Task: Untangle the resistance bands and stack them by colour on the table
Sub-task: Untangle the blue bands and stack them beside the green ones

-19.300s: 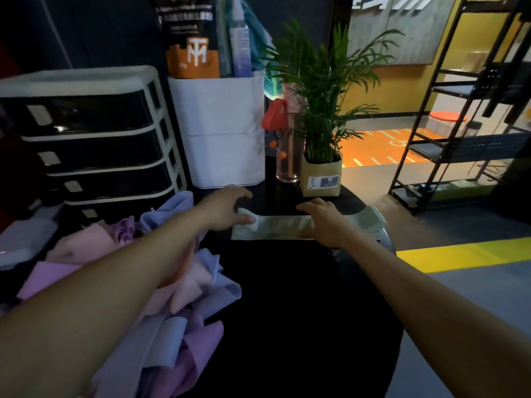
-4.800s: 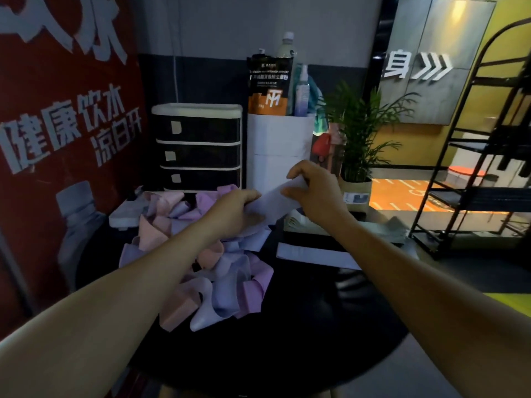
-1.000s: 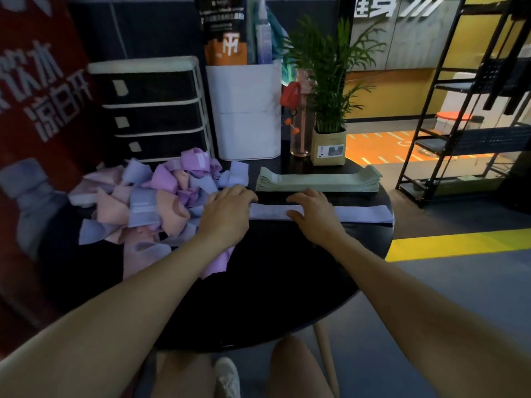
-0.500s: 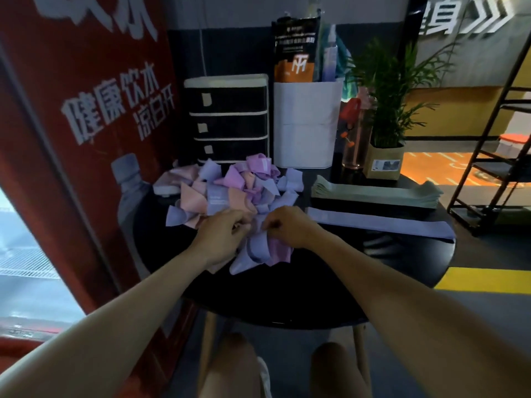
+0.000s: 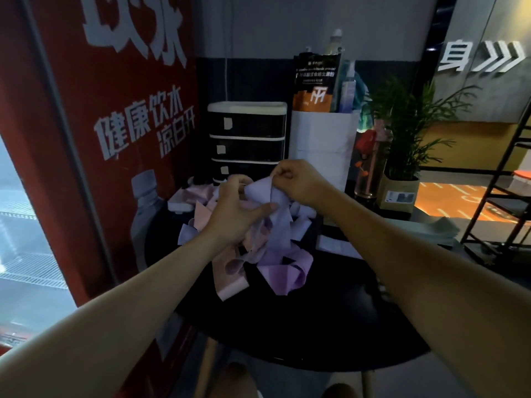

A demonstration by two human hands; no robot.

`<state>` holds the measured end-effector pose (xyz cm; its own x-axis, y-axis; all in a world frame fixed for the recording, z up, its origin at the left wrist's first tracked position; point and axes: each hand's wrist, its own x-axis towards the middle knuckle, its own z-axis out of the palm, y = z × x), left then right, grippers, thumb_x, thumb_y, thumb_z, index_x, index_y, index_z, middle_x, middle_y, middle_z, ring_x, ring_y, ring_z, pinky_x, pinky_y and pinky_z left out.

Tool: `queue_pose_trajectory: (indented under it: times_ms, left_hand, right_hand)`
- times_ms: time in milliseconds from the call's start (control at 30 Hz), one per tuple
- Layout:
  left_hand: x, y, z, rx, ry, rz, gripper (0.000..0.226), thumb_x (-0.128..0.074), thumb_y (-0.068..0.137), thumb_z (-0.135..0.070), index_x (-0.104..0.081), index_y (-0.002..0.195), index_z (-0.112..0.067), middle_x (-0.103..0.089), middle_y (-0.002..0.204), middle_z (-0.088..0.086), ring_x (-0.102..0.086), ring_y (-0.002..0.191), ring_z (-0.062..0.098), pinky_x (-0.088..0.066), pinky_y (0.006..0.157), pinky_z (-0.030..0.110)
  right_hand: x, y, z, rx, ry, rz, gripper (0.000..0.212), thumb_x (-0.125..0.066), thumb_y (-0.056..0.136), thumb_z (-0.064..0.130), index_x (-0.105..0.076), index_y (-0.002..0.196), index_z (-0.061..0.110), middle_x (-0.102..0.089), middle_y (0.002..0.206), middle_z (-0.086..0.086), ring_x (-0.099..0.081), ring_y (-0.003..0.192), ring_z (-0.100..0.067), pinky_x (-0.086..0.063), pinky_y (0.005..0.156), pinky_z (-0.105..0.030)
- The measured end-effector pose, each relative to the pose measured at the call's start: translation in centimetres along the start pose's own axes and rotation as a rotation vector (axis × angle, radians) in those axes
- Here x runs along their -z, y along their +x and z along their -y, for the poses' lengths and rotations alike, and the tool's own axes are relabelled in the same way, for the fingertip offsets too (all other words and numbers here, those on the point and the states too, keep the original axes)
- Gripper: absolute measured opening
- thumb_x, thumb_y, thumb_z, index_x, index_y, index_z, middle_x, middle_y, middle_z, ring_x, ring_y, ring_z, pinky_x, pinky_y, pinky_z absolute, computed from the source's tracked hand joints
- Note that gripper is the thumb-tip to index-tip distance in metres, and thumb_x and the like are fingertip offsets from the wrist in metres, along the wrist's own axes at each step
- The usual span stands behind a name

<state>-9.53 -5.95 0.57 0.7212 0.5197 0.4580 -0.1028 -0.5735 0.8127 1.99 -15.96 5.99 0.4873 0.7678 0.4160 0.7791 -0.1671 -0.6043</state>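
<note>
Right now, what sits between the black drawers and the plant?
In the head view, a white box holding a pouch and bottles stands between the drawers and the plant, with a clear bottle beside the plant.

One head-worn camera looks forward and down, close over the table (image 5: 287,326).

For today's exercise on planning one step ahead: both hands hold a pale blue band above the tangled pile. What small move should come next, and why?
Probably lift the pale blue band higher and draw it free. The right hand pinches its top and the left hand grips it lower, but its lower end still runs into the pile of pink and purple bands, so it cannot yet be laid flat.
</note>
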Motion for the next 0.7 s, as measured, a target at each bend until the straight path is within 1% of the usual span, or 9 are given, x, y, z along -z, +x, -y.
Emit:
queue_pose_trajectory:
  times_ms: [67,133,200,300,400,500,533,633,700]
  left_hand:
    - [-0.4,0.6,-1.2,-0.049,0.016,-0.132,0.056,-0.079,0.072,-0.024,-0.038,0.108,-0.014,-0.036,0.113,0.003,-0.042,0.098,0.012,-0.039,0.073,0.006]
    - [-0.8,1.1,-1.9,-0.082,0.021,-0.183,0.060,-0.082,0.068,-0.023,-0.035,0.105,-0.013,-0.032,0.109,0.002,-0.040,0.091,0.010,-0.038,0.067,0.002]
    - [-1.1,1.6,-2.3,-0.092,0.026,-0.148,0.059,-0.083,0.067,-0.020,-0.037,0.103,-0.011,-0.033,0.104,0.002,-0.040,0.084,0.008,-0.040,0.066,0.008]
    - [-1.2,2.4,-2.2,-0.127,0.010,-0.072,0.042,-0.076,0.076,-0.010,-0.040,0.097,-0.009,-0.041,0.096,0.002,-0.045,0.082,0.013,-0.042,0.069,0.022]
    - [-0.5,2.7,-2.5,-0.157,-0.069,0.013,0.019,-0.056,0.089,0.001,-0.045,0.100,-0.009,-0.050,0.090,-0.008,-0.051,0.078,0.009,-0.044,0.068,0.016]
    - [0.3,3.0,-2.5,-0.219,-0.019,0.013,0.013,-0.049,0.094,-0.002,-0.051,0.101,-0.012,-0.053,0.090,-0.012,-0.054,0.079,0.000,-0.043,0.072,0.014]
    - [0.3,3.0,-2.6,-0.208,-0.033,0.015,0.010,-0.048,0.096,-0.005,-0.052,0.101,-0.013,-0.053,0.087,-0.013,-0.053,0.075,-0.001,-0.042,0.069,0.012]
    - [0.2,2.8,-2.9,-0.125,-0.189,0.077,0.013,-0.044,0.098,-0.015,-0.056,0.095,-0.015,-0.052,0.075,-0.011,-0.051,0.061,-0.006,-0.041,0.062,0.012]
    - [0.0,2.6,-3.0,-0.069,-0.270,0.155,0.011,-0.048,0.096,-0.014,-0.059,0.094,-0.015,-0.060,0.079,-0.004,-0.057,0.068,0.001,-0.048,0.067,0.020]
  right_hand:
    - [0.8,0.8,0.3,-0.001,0.028,-0.070,0.018,-0.048,0.088,-0.001,-0.061,0.087,-0.013,-0.057,0.083,-0.019,-0.047,0.073,-0.021,-0.037,0.060,-0.024]
    - [1.4,1.2,0.7,-0.016,0.071,-0.122,0.018,-0.048,0.088,0.000,-0.063,0.087,-0.010,-0.059,0.086,-0.021,-0.049,0.076,-0.024,-0.038,0.067,-0.027]
    - [1.9,1.4,1.0,-0.041,0.105,-0.142,0.019,-0.048,0.088,0.002,-0.066,0.085,-0.005,-0.061,0.085,-0.017,-0.050,0.077,-0.023,-0.040,0.069,-0.029]
    - [2.6,1.6,1.4,-0.048,0.144,-0.155,0.019,-0.051,0.087,0.006,-0.068,0.081,-0.001,-0.064,0.087,-0.013,-0.052,0.076,-0.019,-0.043,0.069,-0.030]
    - [3.6,1.6,1.7,-0.059,0.179,-0.162,0.020,-0.053,0.088,0.008,-0.067,0.081,-0.005,-0.059,0.080,-0.014,-0.048,0.069,-0.016,-0.040,0.063,-0.026]
    - [4.2,1.4,1.8,-0.105,0.297,-0.170,0.024,-0.053,0.088,0.008,-0.061,0.081,-0.013,-0.049,0.076,-0.013,-0.042,0.067,-0.018,-0.036,0.057,-0.023]
    - [4.3,1.4,1.9,-0.126,0.332,-0.165,0.023,-0.053,0.088,0.009,-0.060,0.078,-0.011,-0.048,0.075,-0.013,-0.042,0.067,-0.020,-0.035,0.056,-0.024]
    - [4.5,1.1,2.2,-0.181,0.333,-0.131,0.022,-0.053,0.086,0.011,-0.052,0.064,0.010,-0.045,0.061,-0.004,-0.040,0.055,-0.012,-0.034,0.054,-0.022]
    - [4.5,0.9,2.0,-0.187,0.328,-0.120,0.024,-0.053,0.086,0.011,-0.051,0.062,0.013,-0.044,0.059,-0.001,-0.039,0.053,-0.010,-0.033,0.053,-0.021]
